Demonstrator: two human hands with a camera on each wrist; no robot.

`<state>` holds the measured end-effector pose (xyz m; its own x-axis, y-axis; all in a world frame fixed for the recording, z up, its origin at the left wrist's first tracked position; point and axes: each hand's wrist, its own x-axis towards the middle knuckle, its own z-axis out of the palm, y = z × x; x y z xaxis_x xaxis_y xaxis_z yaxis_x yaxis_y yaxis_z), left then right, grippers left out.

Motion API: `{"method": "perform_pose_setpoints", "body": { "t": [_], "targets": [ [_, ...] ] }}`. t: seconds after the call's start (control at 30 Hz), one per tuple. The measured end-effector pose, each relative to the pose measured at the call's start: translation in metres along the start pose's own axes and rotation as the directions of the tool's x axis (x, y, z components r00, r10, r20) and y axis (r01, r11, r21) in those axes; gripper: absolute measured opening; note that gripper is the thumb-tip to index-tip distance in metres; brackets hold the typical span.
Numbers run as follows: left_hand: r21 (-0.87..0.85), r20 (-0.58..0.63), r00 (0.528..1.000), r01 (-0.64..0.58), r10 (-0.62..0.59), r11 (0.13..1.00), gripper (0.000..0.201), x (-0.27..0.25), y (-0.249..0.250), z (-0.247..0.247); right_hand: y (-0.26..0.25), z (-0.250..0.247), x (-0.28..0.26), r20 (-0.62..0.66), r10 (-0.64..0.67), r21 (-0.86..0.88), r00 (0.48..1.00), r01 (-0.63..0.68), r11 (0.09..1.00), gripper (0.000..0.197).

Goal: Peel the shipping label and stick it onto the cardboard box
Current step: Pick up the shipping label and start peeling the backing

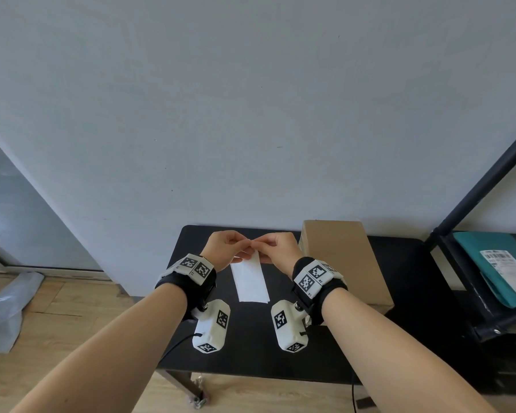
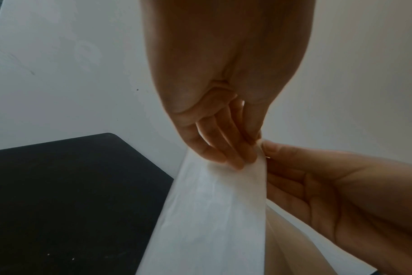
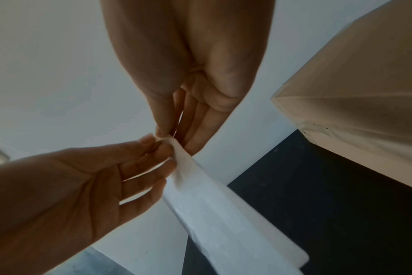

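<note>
A white label sheet (image 1: pixel 250 280) hangs over the black table (image 1: pixel 280 338), its top end lifted and its lower end near the tabletop. My left hand (image 1: pixel 243 244) and right hand (image 1: pixel 261 242) meet at its top corner, and both pinch it with thumb and fingertips. In the left wrist view my left hand (image 2: pixel 247 154) pinches the top of the sheet (image 2: pixel 212 214), with the right hand (image 2: pixel 270 148) beside it. The right wrist view shows my right hand (image 3: pixel 169 135) and left hand (image 3: pixel 158 147) at the same corner of the sheet (image 3: pixel 212 214). The brown cardboard box (image 1: pixel 343 257) lies right of the hands.
The table stands against a pale wall (image 1: pixel 251 114). A black shelf rack (image 1: pixel 474 278) at the right holds a teal mailer bag (image 1: pixel 495 263) with a printed label. A grey plastic bag (image 1: pixel 6 308) lies on the wooden floor at the left.
</note>
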<state>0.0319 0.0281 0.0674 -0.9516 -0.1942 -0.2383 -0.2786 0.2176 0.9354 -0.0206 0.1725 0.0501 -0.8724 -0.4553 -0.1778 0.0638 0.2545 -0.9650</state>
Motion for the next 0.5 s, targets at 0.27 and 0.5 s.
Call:
{"method": "perform_pose_setpoints", "body": {
  "t": [0.27,0.5],
  "targets": [
    [-0.040,-0.105,0.994,0.022,-0.026,0.999,0.012,-0.003,-0.009,0.001,0.010,-0.008,0.004,-0.187,0.084,0.078,0.979,-0.070,0.994,0.018],
    [-0.035,-0.123,0.984,0.126,-0.129,0.991,0.013,-0.004,-0.031,-0.003,0.013,-0.020,0.009,-0.288,0.146,0.111,0.946,-0.118,0.987,0.012]
  ]
}}
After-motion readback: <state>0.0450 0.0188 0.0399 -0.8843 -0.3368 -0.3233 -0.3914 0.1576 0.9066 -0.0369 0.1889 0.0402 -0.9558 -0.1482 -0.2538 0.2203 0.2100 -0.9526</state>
